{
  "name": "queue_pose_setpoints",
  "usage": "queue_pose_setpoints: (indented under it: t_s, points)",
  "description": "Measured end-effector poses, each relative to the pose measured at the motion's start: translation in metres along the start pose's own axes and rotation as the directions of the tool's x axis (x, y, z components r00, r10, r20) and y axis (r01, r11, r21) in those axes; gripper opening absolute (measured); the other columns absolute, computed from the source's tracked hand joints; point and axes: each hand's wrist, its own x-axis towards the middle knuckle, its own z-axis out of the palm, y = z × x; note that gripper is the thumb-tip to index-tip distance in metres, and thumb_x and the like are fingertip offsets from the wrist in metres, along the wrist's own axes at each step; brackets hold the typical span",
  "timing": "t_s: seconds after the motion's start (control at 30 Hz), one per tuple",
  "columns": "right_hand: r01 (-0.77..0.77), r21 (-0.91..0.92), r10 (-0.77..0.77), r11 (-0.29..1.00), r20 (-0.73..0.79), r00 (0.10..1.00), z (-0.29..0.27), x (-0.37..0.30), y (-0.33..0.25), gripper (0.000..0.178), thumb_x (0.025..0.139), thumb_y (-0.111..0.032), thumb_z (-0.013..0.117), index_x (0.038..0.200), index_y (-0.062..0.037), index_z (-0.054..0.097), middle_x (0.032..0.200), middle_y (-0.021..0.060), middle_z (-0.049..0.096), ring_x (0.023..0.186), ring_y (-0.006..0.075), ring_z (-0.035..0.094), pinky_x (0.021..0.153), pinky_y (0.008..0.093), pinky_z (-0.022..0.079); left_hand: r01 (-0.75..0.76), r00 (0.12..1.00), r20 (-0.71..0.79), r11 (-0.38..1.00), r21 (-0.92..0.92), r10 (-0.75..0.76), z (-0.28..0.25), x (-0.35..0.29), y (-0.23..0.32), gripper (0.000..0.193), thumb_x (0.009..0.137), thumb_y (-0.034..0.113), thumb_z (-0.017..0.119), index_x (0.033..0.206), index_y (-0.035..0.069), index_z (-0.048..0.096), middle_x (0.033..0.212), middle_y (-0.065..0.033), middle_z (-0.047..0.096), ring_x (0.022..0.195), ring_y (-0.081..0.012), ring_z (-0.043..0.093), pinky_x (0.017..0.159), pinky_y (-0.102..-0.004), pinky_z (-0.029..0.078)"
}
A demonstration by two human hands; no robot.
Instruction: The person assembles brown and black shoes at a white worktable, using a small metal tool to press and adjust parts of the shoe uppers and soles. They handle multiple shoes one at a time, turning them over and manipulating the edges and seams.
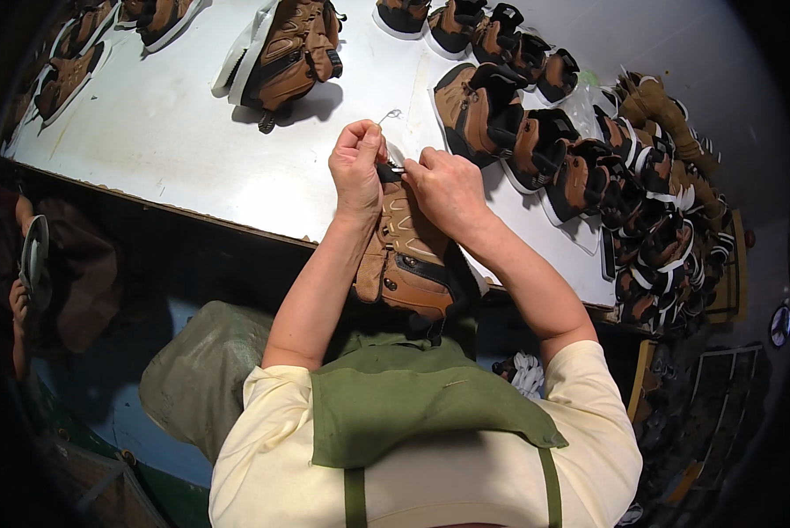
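Note:
A brown shoe with black trim and pale laces lies in front of me, leaning over the near table edge against my green apron. At its far end, my left hand is closed in a pinch, with a thin looped strand, thread or wire, standing up from its fingertips. Opposite, my right hand pinches at the dark and white rim of the shoe's far end. The fingers partly cover a small shiny bit there, too small to name.
On the white table, a pair of shoes lies ahead. Several brown shoes stand at the right, crowded into a pile. Others lie far left. At the left edge, another person's hands hold a flat shoe-like piece.

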Motion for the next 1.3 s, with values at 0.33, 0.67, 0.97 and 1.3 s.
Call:
queue_pose_setpoints:
  t_s: [0.33,0.67,0.97,1.3]
  points:
    - [-0.027,0.029,0.026,0.999,0.032,0.999,-0.004,0.000,-0.002,0.016,0.074,-0.018,0.073,0.082,-0.0066,0.065,0.072,0.0072,0.056,0.065,0.0254,0.061,0.057,0.0371,0.049,-0.017,1.000,-0.019,0.999,-0.038,0.017,0.000,0.002,-0.001,0.010,0.093,0.013,0.060,0.092,0.004,0.056,0.069,0.0006,0.049,0.061,-0.0086,0.044,0.059,-0.0207,0.038]
    - [-0.107,0.020,0.107,0.994,0.026,0.994,-0.002,0.001,-0.014,0.015,0.076,-0.019,0.072,0.082,-0.0061,0.066,0.072,0.0077,0.057,0.067,0.0250,0.061,0.058,0.0367,0.050,-0.053,0.998,-0.012,0.997,0.057,0.054,0.000,-0.002,-0.003,0.010,0.092,0.011,0.061,0.095,0.002,0.057,0.071,0.0003,0.052,0.063,-0.0075,0.046,0.059,-0.0204,0.037]
    - [-0.141,0.035,0.140,0.989,0.015,0.990,-0.002,0.000,-0.014,0.013,0.076,-0.019,0.071,0.081,-0.0069,0.067,0.072,0.0075,0.057,0.067,0.0246,0.062,0.058,0.0364,0.049,-0.079,0.997,-0.027,0.997,-0.021,0.079,0.001,0.000,-0.004,0.010,0.091,0.010,0.062,0.094,0.002,0.057,0.071,0.0015,0.053,0.061,-0.0055,0.045,0.057,-0.0179,0.037]
    - [-0.174,0.086,0.173,0.981,0.023,0.985,-0.004,0.002,-0.018,0.014,0.077,-0.020,0.071,0.079,-0.0067,0.066,0.072,0.0080,0.057,0.067,0.0256,0.062,0.057,0.0371,0.049,-0.095,0.995,-0.035,0.994,-0.058,0.093,0.000,0.001,-0.005,0.010,0.091,0.010,0.062,0.094,0.002,0.057,0.071,0.0008,0.053,0.062,-0.0066,0.046,0.058,-0.0190,0.039]
